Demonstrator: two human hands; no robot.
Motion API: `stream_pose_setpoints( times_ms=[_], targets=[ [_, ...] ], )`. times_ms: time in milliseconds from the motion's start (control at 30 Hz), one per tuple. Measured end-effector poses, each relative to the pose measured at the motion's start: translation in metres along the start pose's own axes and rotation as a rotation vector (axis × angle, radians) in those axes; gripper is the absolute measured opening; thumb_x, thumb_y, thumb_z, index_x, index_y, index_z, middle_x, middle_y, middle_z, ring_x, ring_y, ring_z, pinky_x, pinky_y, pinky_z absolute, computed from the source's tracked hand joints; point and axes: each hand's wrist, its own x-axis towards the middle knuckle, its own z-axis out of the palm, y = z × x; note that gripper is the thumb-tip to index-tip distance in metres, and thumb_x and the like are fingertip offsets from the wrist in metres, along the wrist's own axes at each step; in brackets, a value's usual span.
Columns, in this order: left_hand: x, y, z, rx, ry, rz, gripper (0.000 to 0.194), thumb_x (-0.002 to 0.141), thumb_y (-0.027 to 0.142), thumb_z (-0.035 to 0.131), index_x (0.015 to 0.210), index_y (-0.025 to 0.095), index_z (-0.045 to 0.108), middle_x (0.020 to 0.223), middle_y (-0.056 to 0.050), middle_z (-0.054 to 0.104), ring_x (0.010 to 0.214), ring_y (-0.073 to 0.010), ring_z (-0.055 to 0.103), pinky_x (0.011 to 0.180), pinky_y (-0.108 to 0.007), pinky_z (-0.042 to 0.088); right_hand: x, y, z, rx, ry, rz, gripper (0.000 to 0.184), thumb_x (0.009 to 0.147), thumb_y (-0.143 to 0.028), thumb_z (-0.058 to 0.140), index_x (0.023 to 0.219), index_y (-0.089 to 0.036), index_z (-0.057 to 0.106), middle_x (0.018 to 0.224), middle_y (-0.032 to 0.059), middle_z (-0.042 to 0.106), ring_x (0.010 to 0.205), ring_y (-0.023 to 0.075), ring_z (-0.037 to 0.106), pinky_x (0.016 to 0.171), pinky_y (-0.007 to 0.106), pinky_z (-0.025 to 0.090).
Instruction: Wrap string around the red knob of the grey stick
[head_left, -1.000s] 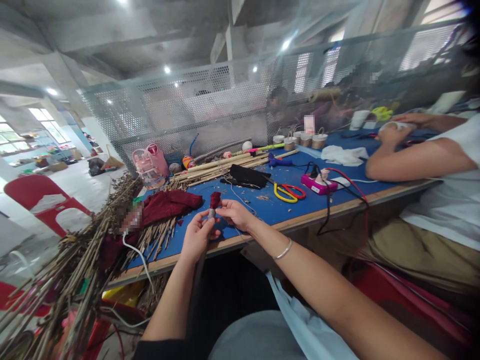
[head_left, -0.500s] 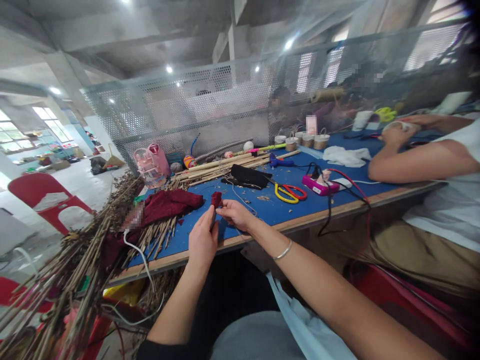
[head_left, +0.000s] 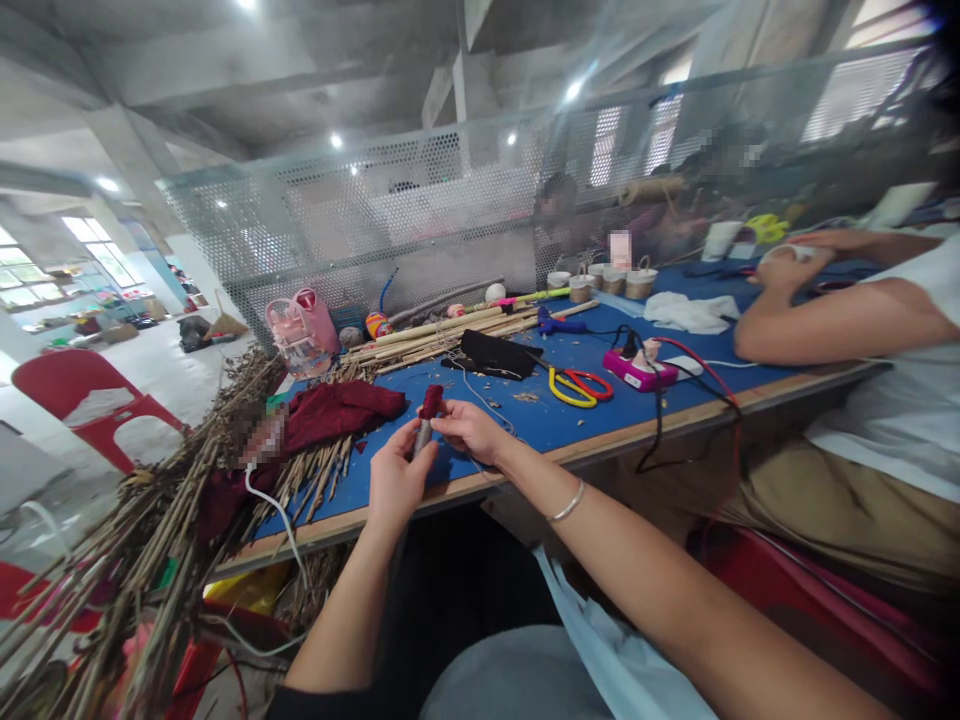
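My left hand (head_left: 396, 478) is closed around a short grey stick (head_left: 423, 436), which it holds nearly upright just above the table's front edge. A small dark red cloth piece (head_left: 432, 397) caps the top of this stick. Fingers of my right hand (head_left: 471, 430) pinch at the stick just under the red cap, on its right side; the fingertips are partly hidden. Left of my hands lies a larger dark red cloth (head_left: 341, 412) on the table. Scissors with yellow and red handles (head_left: 574, 388) and a black cloth (head_left: 499, 355) lie beyond my right hand.
Dry stalks (head_left: 161, 510) spill over the blue table's (head_left: 480, 395) left end. Wooden sticks (head_left: 450, 332), a blue glue gun (head_left: 561, 323) and a purple power strip (head_left: 640, 370) with cables lie further back. A co-worker's arm (head_left: 840, 320) rests at right. A mesh screen (head_left: 360, 230) stands behind.
My left hand has shifted slightly down and left along the stick, so more of the grey shaft shows between my hands. The right hand has stayed almost in place.
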Motion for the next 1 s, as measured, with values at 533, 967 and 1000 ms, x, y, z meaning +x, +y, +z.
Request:
stream_pose_setpoints(
  times_ms=[533,967,1000],
  targets=[
    [-0.009,0.01,0.002,0.122,0.038,0.114,0.047,0.069,0.03,0.071,0.115,0.023,0.065,0.095,-0.006,0.071,0.074,-0.0182,0.064,0.064,-0.026,0.049,0.0,-0.001,0.002,0.016,0.041,-0.022,0.041,0.062,-0.037,0.078,0.087,-0.017,0.051,0.048,-0.0112,0.045,0.032,0.0009,0.022,0.035,0.021,0.008],
    [0.007,0.01,-0.013,-0.464,-0.309,-0.3,0.055,0.068,0.029,0.075,0.119,0.016,0.058,0.084,-0.003,0.068,0.046,-0.0052,0.054,0.041,-0.017,0.043,0.0,0.0,0.0,0.043,0.002,0.017,0.049,0.063,-0.039,0.076,0.1,-0.015,0.054,0.043,-0.0126,0.04,0.031,0.0014,0.017,0.034,0.021,0.004],
    [0.008,0.01,-0.014,-0.487,-0.323,-0.319,0.054,0.067,0.029,0.075,0.117,0.016,0.059,0.083,-0.003,0.068,0.046,-0.0054,0.054,0.041,-0.017,0.044,0.0,0.0,0.0,0.046,0.007,0.012,0.047,0.063,-0.039,0.076,0.097,-0.016,0.054,0.043,-0.013,0.038,0.031,0.0014,0.017,0.034,0.021,0.005]
  ],
)
